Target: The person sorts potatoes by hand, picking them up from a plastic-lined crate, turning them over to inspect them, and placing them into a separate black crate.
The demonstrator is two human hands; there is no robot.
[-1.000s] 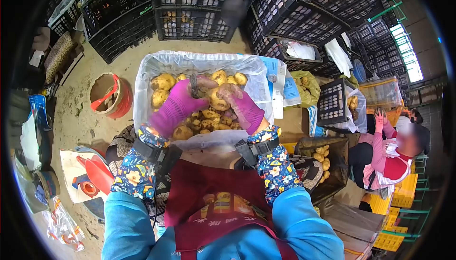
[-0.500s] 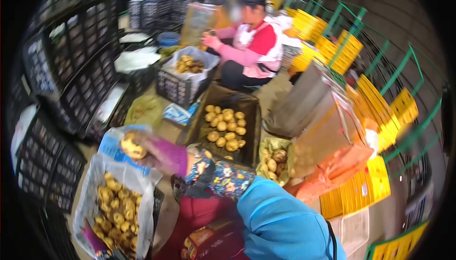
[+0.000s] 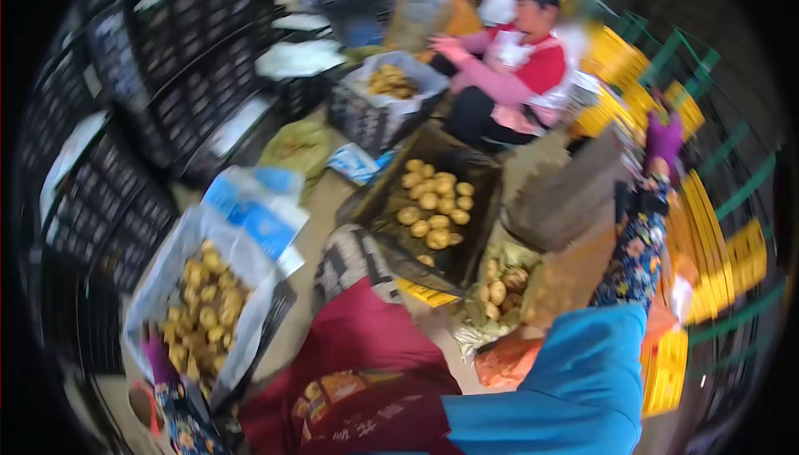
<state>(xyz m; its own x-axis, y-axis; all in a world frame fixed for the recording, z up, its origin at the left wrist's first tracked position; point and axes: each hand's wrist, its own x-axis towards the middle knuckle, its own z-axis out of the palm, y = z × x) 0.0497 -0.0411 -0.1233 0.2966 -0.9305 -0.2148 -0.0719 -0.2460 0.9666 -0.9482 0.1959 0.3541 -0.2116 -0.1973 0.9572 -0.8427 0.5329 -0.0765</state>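
My left hand (image 3: 158, 357), in a purple glove, rests at the near left edge of a crate lined with white plastic (image 3: 265, 265). Its fingers look stretched out, beside the potatoes (image 3: 206, 305) inside. Far out to the right, my right hand (image 3: 664, 137) reaches up near the yellow crates, also purple-gloved. Its darker fingers point upward and look apart, slightly blurred, with no potato visible in them. In front of my knees, a dark lined crate (image 3: 379, 243) holds several cleaner-looking potatoes (image 3: 437, 197). Beside it an open greenish sack (image 3: 533, 276) contains larger potatoes (image 3: 498, 292).
A person (image 3: 533, 72) in pink sleeves squats ahead by another lined potato crate (image 3: 349, 114). Black crates (image 3: 108, 226) stack up at left. Yellow crates (image 3: 703, 247) and green rails (image 3: 745, 176) stand right. Blue-and-white paper (image 3: 262, 222) lies beyond my left crate.
My right hand has swung from above the left crate, where it held a potato, far out to the upper right; the potato no longer shows. My view has turned left. The left hand stays by its crate.
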